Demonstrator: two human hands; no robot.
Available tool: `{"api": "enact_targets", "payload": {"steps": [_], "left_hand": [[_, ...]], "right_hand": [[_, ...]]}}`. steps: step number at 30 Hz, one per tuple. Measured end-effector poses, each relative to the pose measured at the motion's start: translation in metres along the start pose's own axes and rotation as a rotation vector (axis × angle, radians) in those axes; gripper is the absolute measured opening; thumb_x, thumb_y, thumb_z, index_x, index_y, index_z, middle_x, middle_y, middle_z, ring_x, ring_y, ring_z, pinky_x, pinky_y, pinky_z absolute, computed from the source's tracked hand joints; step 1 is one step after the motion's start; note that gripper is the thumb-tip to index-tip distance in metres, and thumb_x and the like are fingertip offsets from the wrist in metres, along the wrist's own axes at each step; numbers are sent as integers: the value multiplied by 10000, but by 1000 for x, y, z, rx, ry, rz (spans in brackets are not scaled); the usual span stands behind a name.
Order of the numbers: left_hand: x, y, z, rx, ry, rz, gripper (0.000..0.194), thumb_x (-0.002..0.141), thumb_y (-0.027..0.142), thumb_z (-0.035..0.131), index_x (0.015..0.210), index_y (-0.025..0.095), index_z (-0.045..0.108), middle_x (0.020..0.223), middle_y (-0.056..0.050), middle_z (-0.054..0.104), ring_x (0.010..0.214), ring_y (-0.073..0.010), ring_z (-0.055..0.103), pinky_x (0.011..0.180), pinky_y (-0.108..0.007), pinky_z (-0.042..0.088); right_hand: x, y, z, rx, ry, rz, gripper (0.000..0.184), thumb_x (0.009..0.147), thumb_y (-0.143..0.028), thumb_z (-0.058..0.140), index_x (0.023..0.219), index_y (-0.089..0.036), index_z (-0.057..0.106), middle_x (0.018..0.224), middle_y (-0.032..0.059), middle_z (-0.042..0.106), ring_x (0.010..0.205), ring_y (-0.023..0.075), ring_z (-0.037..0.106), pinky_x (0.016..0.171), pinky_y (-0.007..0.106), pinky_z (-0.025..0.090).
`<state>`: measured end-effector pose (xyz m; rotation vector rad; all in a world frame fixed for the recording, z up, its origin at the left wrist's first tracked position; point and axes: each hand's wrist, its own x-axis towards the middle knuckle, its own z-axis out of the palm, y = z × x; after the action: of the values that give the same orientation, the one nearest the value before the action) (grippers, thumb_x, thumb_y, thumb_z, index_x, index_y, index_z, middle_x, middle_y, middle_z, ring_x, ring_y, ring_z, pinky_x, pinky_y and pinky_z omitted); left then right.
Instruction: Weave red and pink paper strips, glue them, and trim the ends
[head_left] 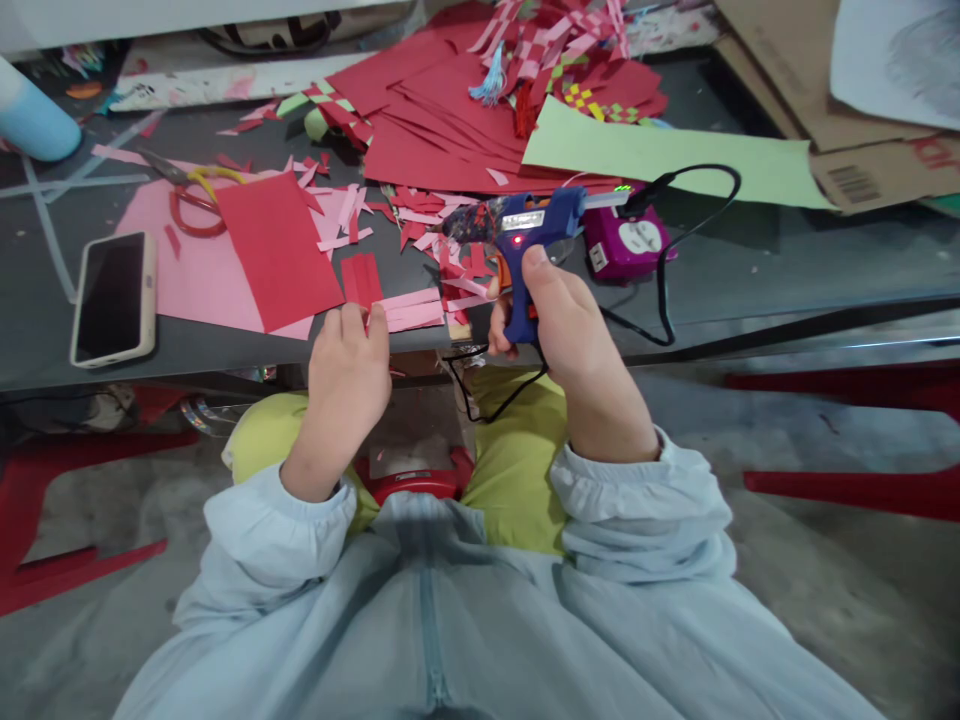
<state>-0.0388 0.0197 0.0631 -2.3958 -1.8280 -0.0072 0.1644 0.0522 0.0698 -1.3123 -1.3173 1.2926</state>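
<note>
My right hand [566, 315] is wrapped round the handle of a blue hot glue gun [536, 215]. A glue stick pokes out of its back, and a small red light glows on its side. The dark, crusted nozzle points left above the paper scraps. At the table's front edge, my left hand [351, 355] has its fingers curled and closed on the near end of a small red paper piece [361, 278] with pink paper strips [409, 310] reaching right from it. The fingertips are partly hidden.
A phone [112, 298], red and yellow scissors [196, 200], a red paper sheet [277, 250] and pink paper [187, 290] lie left. Behind are stacked red sheets [442, 130] and a green paper strip [675, 155]. A purple power socket [626, 245] with a black cord stands right.
</note>
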Motion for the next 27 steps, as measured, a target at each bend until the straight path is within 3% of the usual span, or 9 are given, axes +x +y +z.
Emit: {"api": "enact_targets", "payload": {"steps": [7, 27], "left_hand": [[1, 2, -2, -56, -33, -34, 512, 858, 85, 462, 1367, 29, 474, 1185, -248, 572, 1086, -335, 549, 892, -475, 491], [-1, 0, 2, 3, 26, 20, 509, 853, 90, 454, 1361, 89, 481, 1135, -207, 584, 1028, -294, 531, 857, -445, 503]], "right_hand": [[0, 1, 0, 4, 0, 4, 635, 871, -776, 348, 988, -233, 654, 533, 6, 558, 599, 186, 657, 490, 304, 472], [1, 2, -1, 1, -11, -1, 653, 859, -794, 339, 1014, -239, 646, 540, 7, 565, 565, 174, 635, 462, 294, 434]]}}
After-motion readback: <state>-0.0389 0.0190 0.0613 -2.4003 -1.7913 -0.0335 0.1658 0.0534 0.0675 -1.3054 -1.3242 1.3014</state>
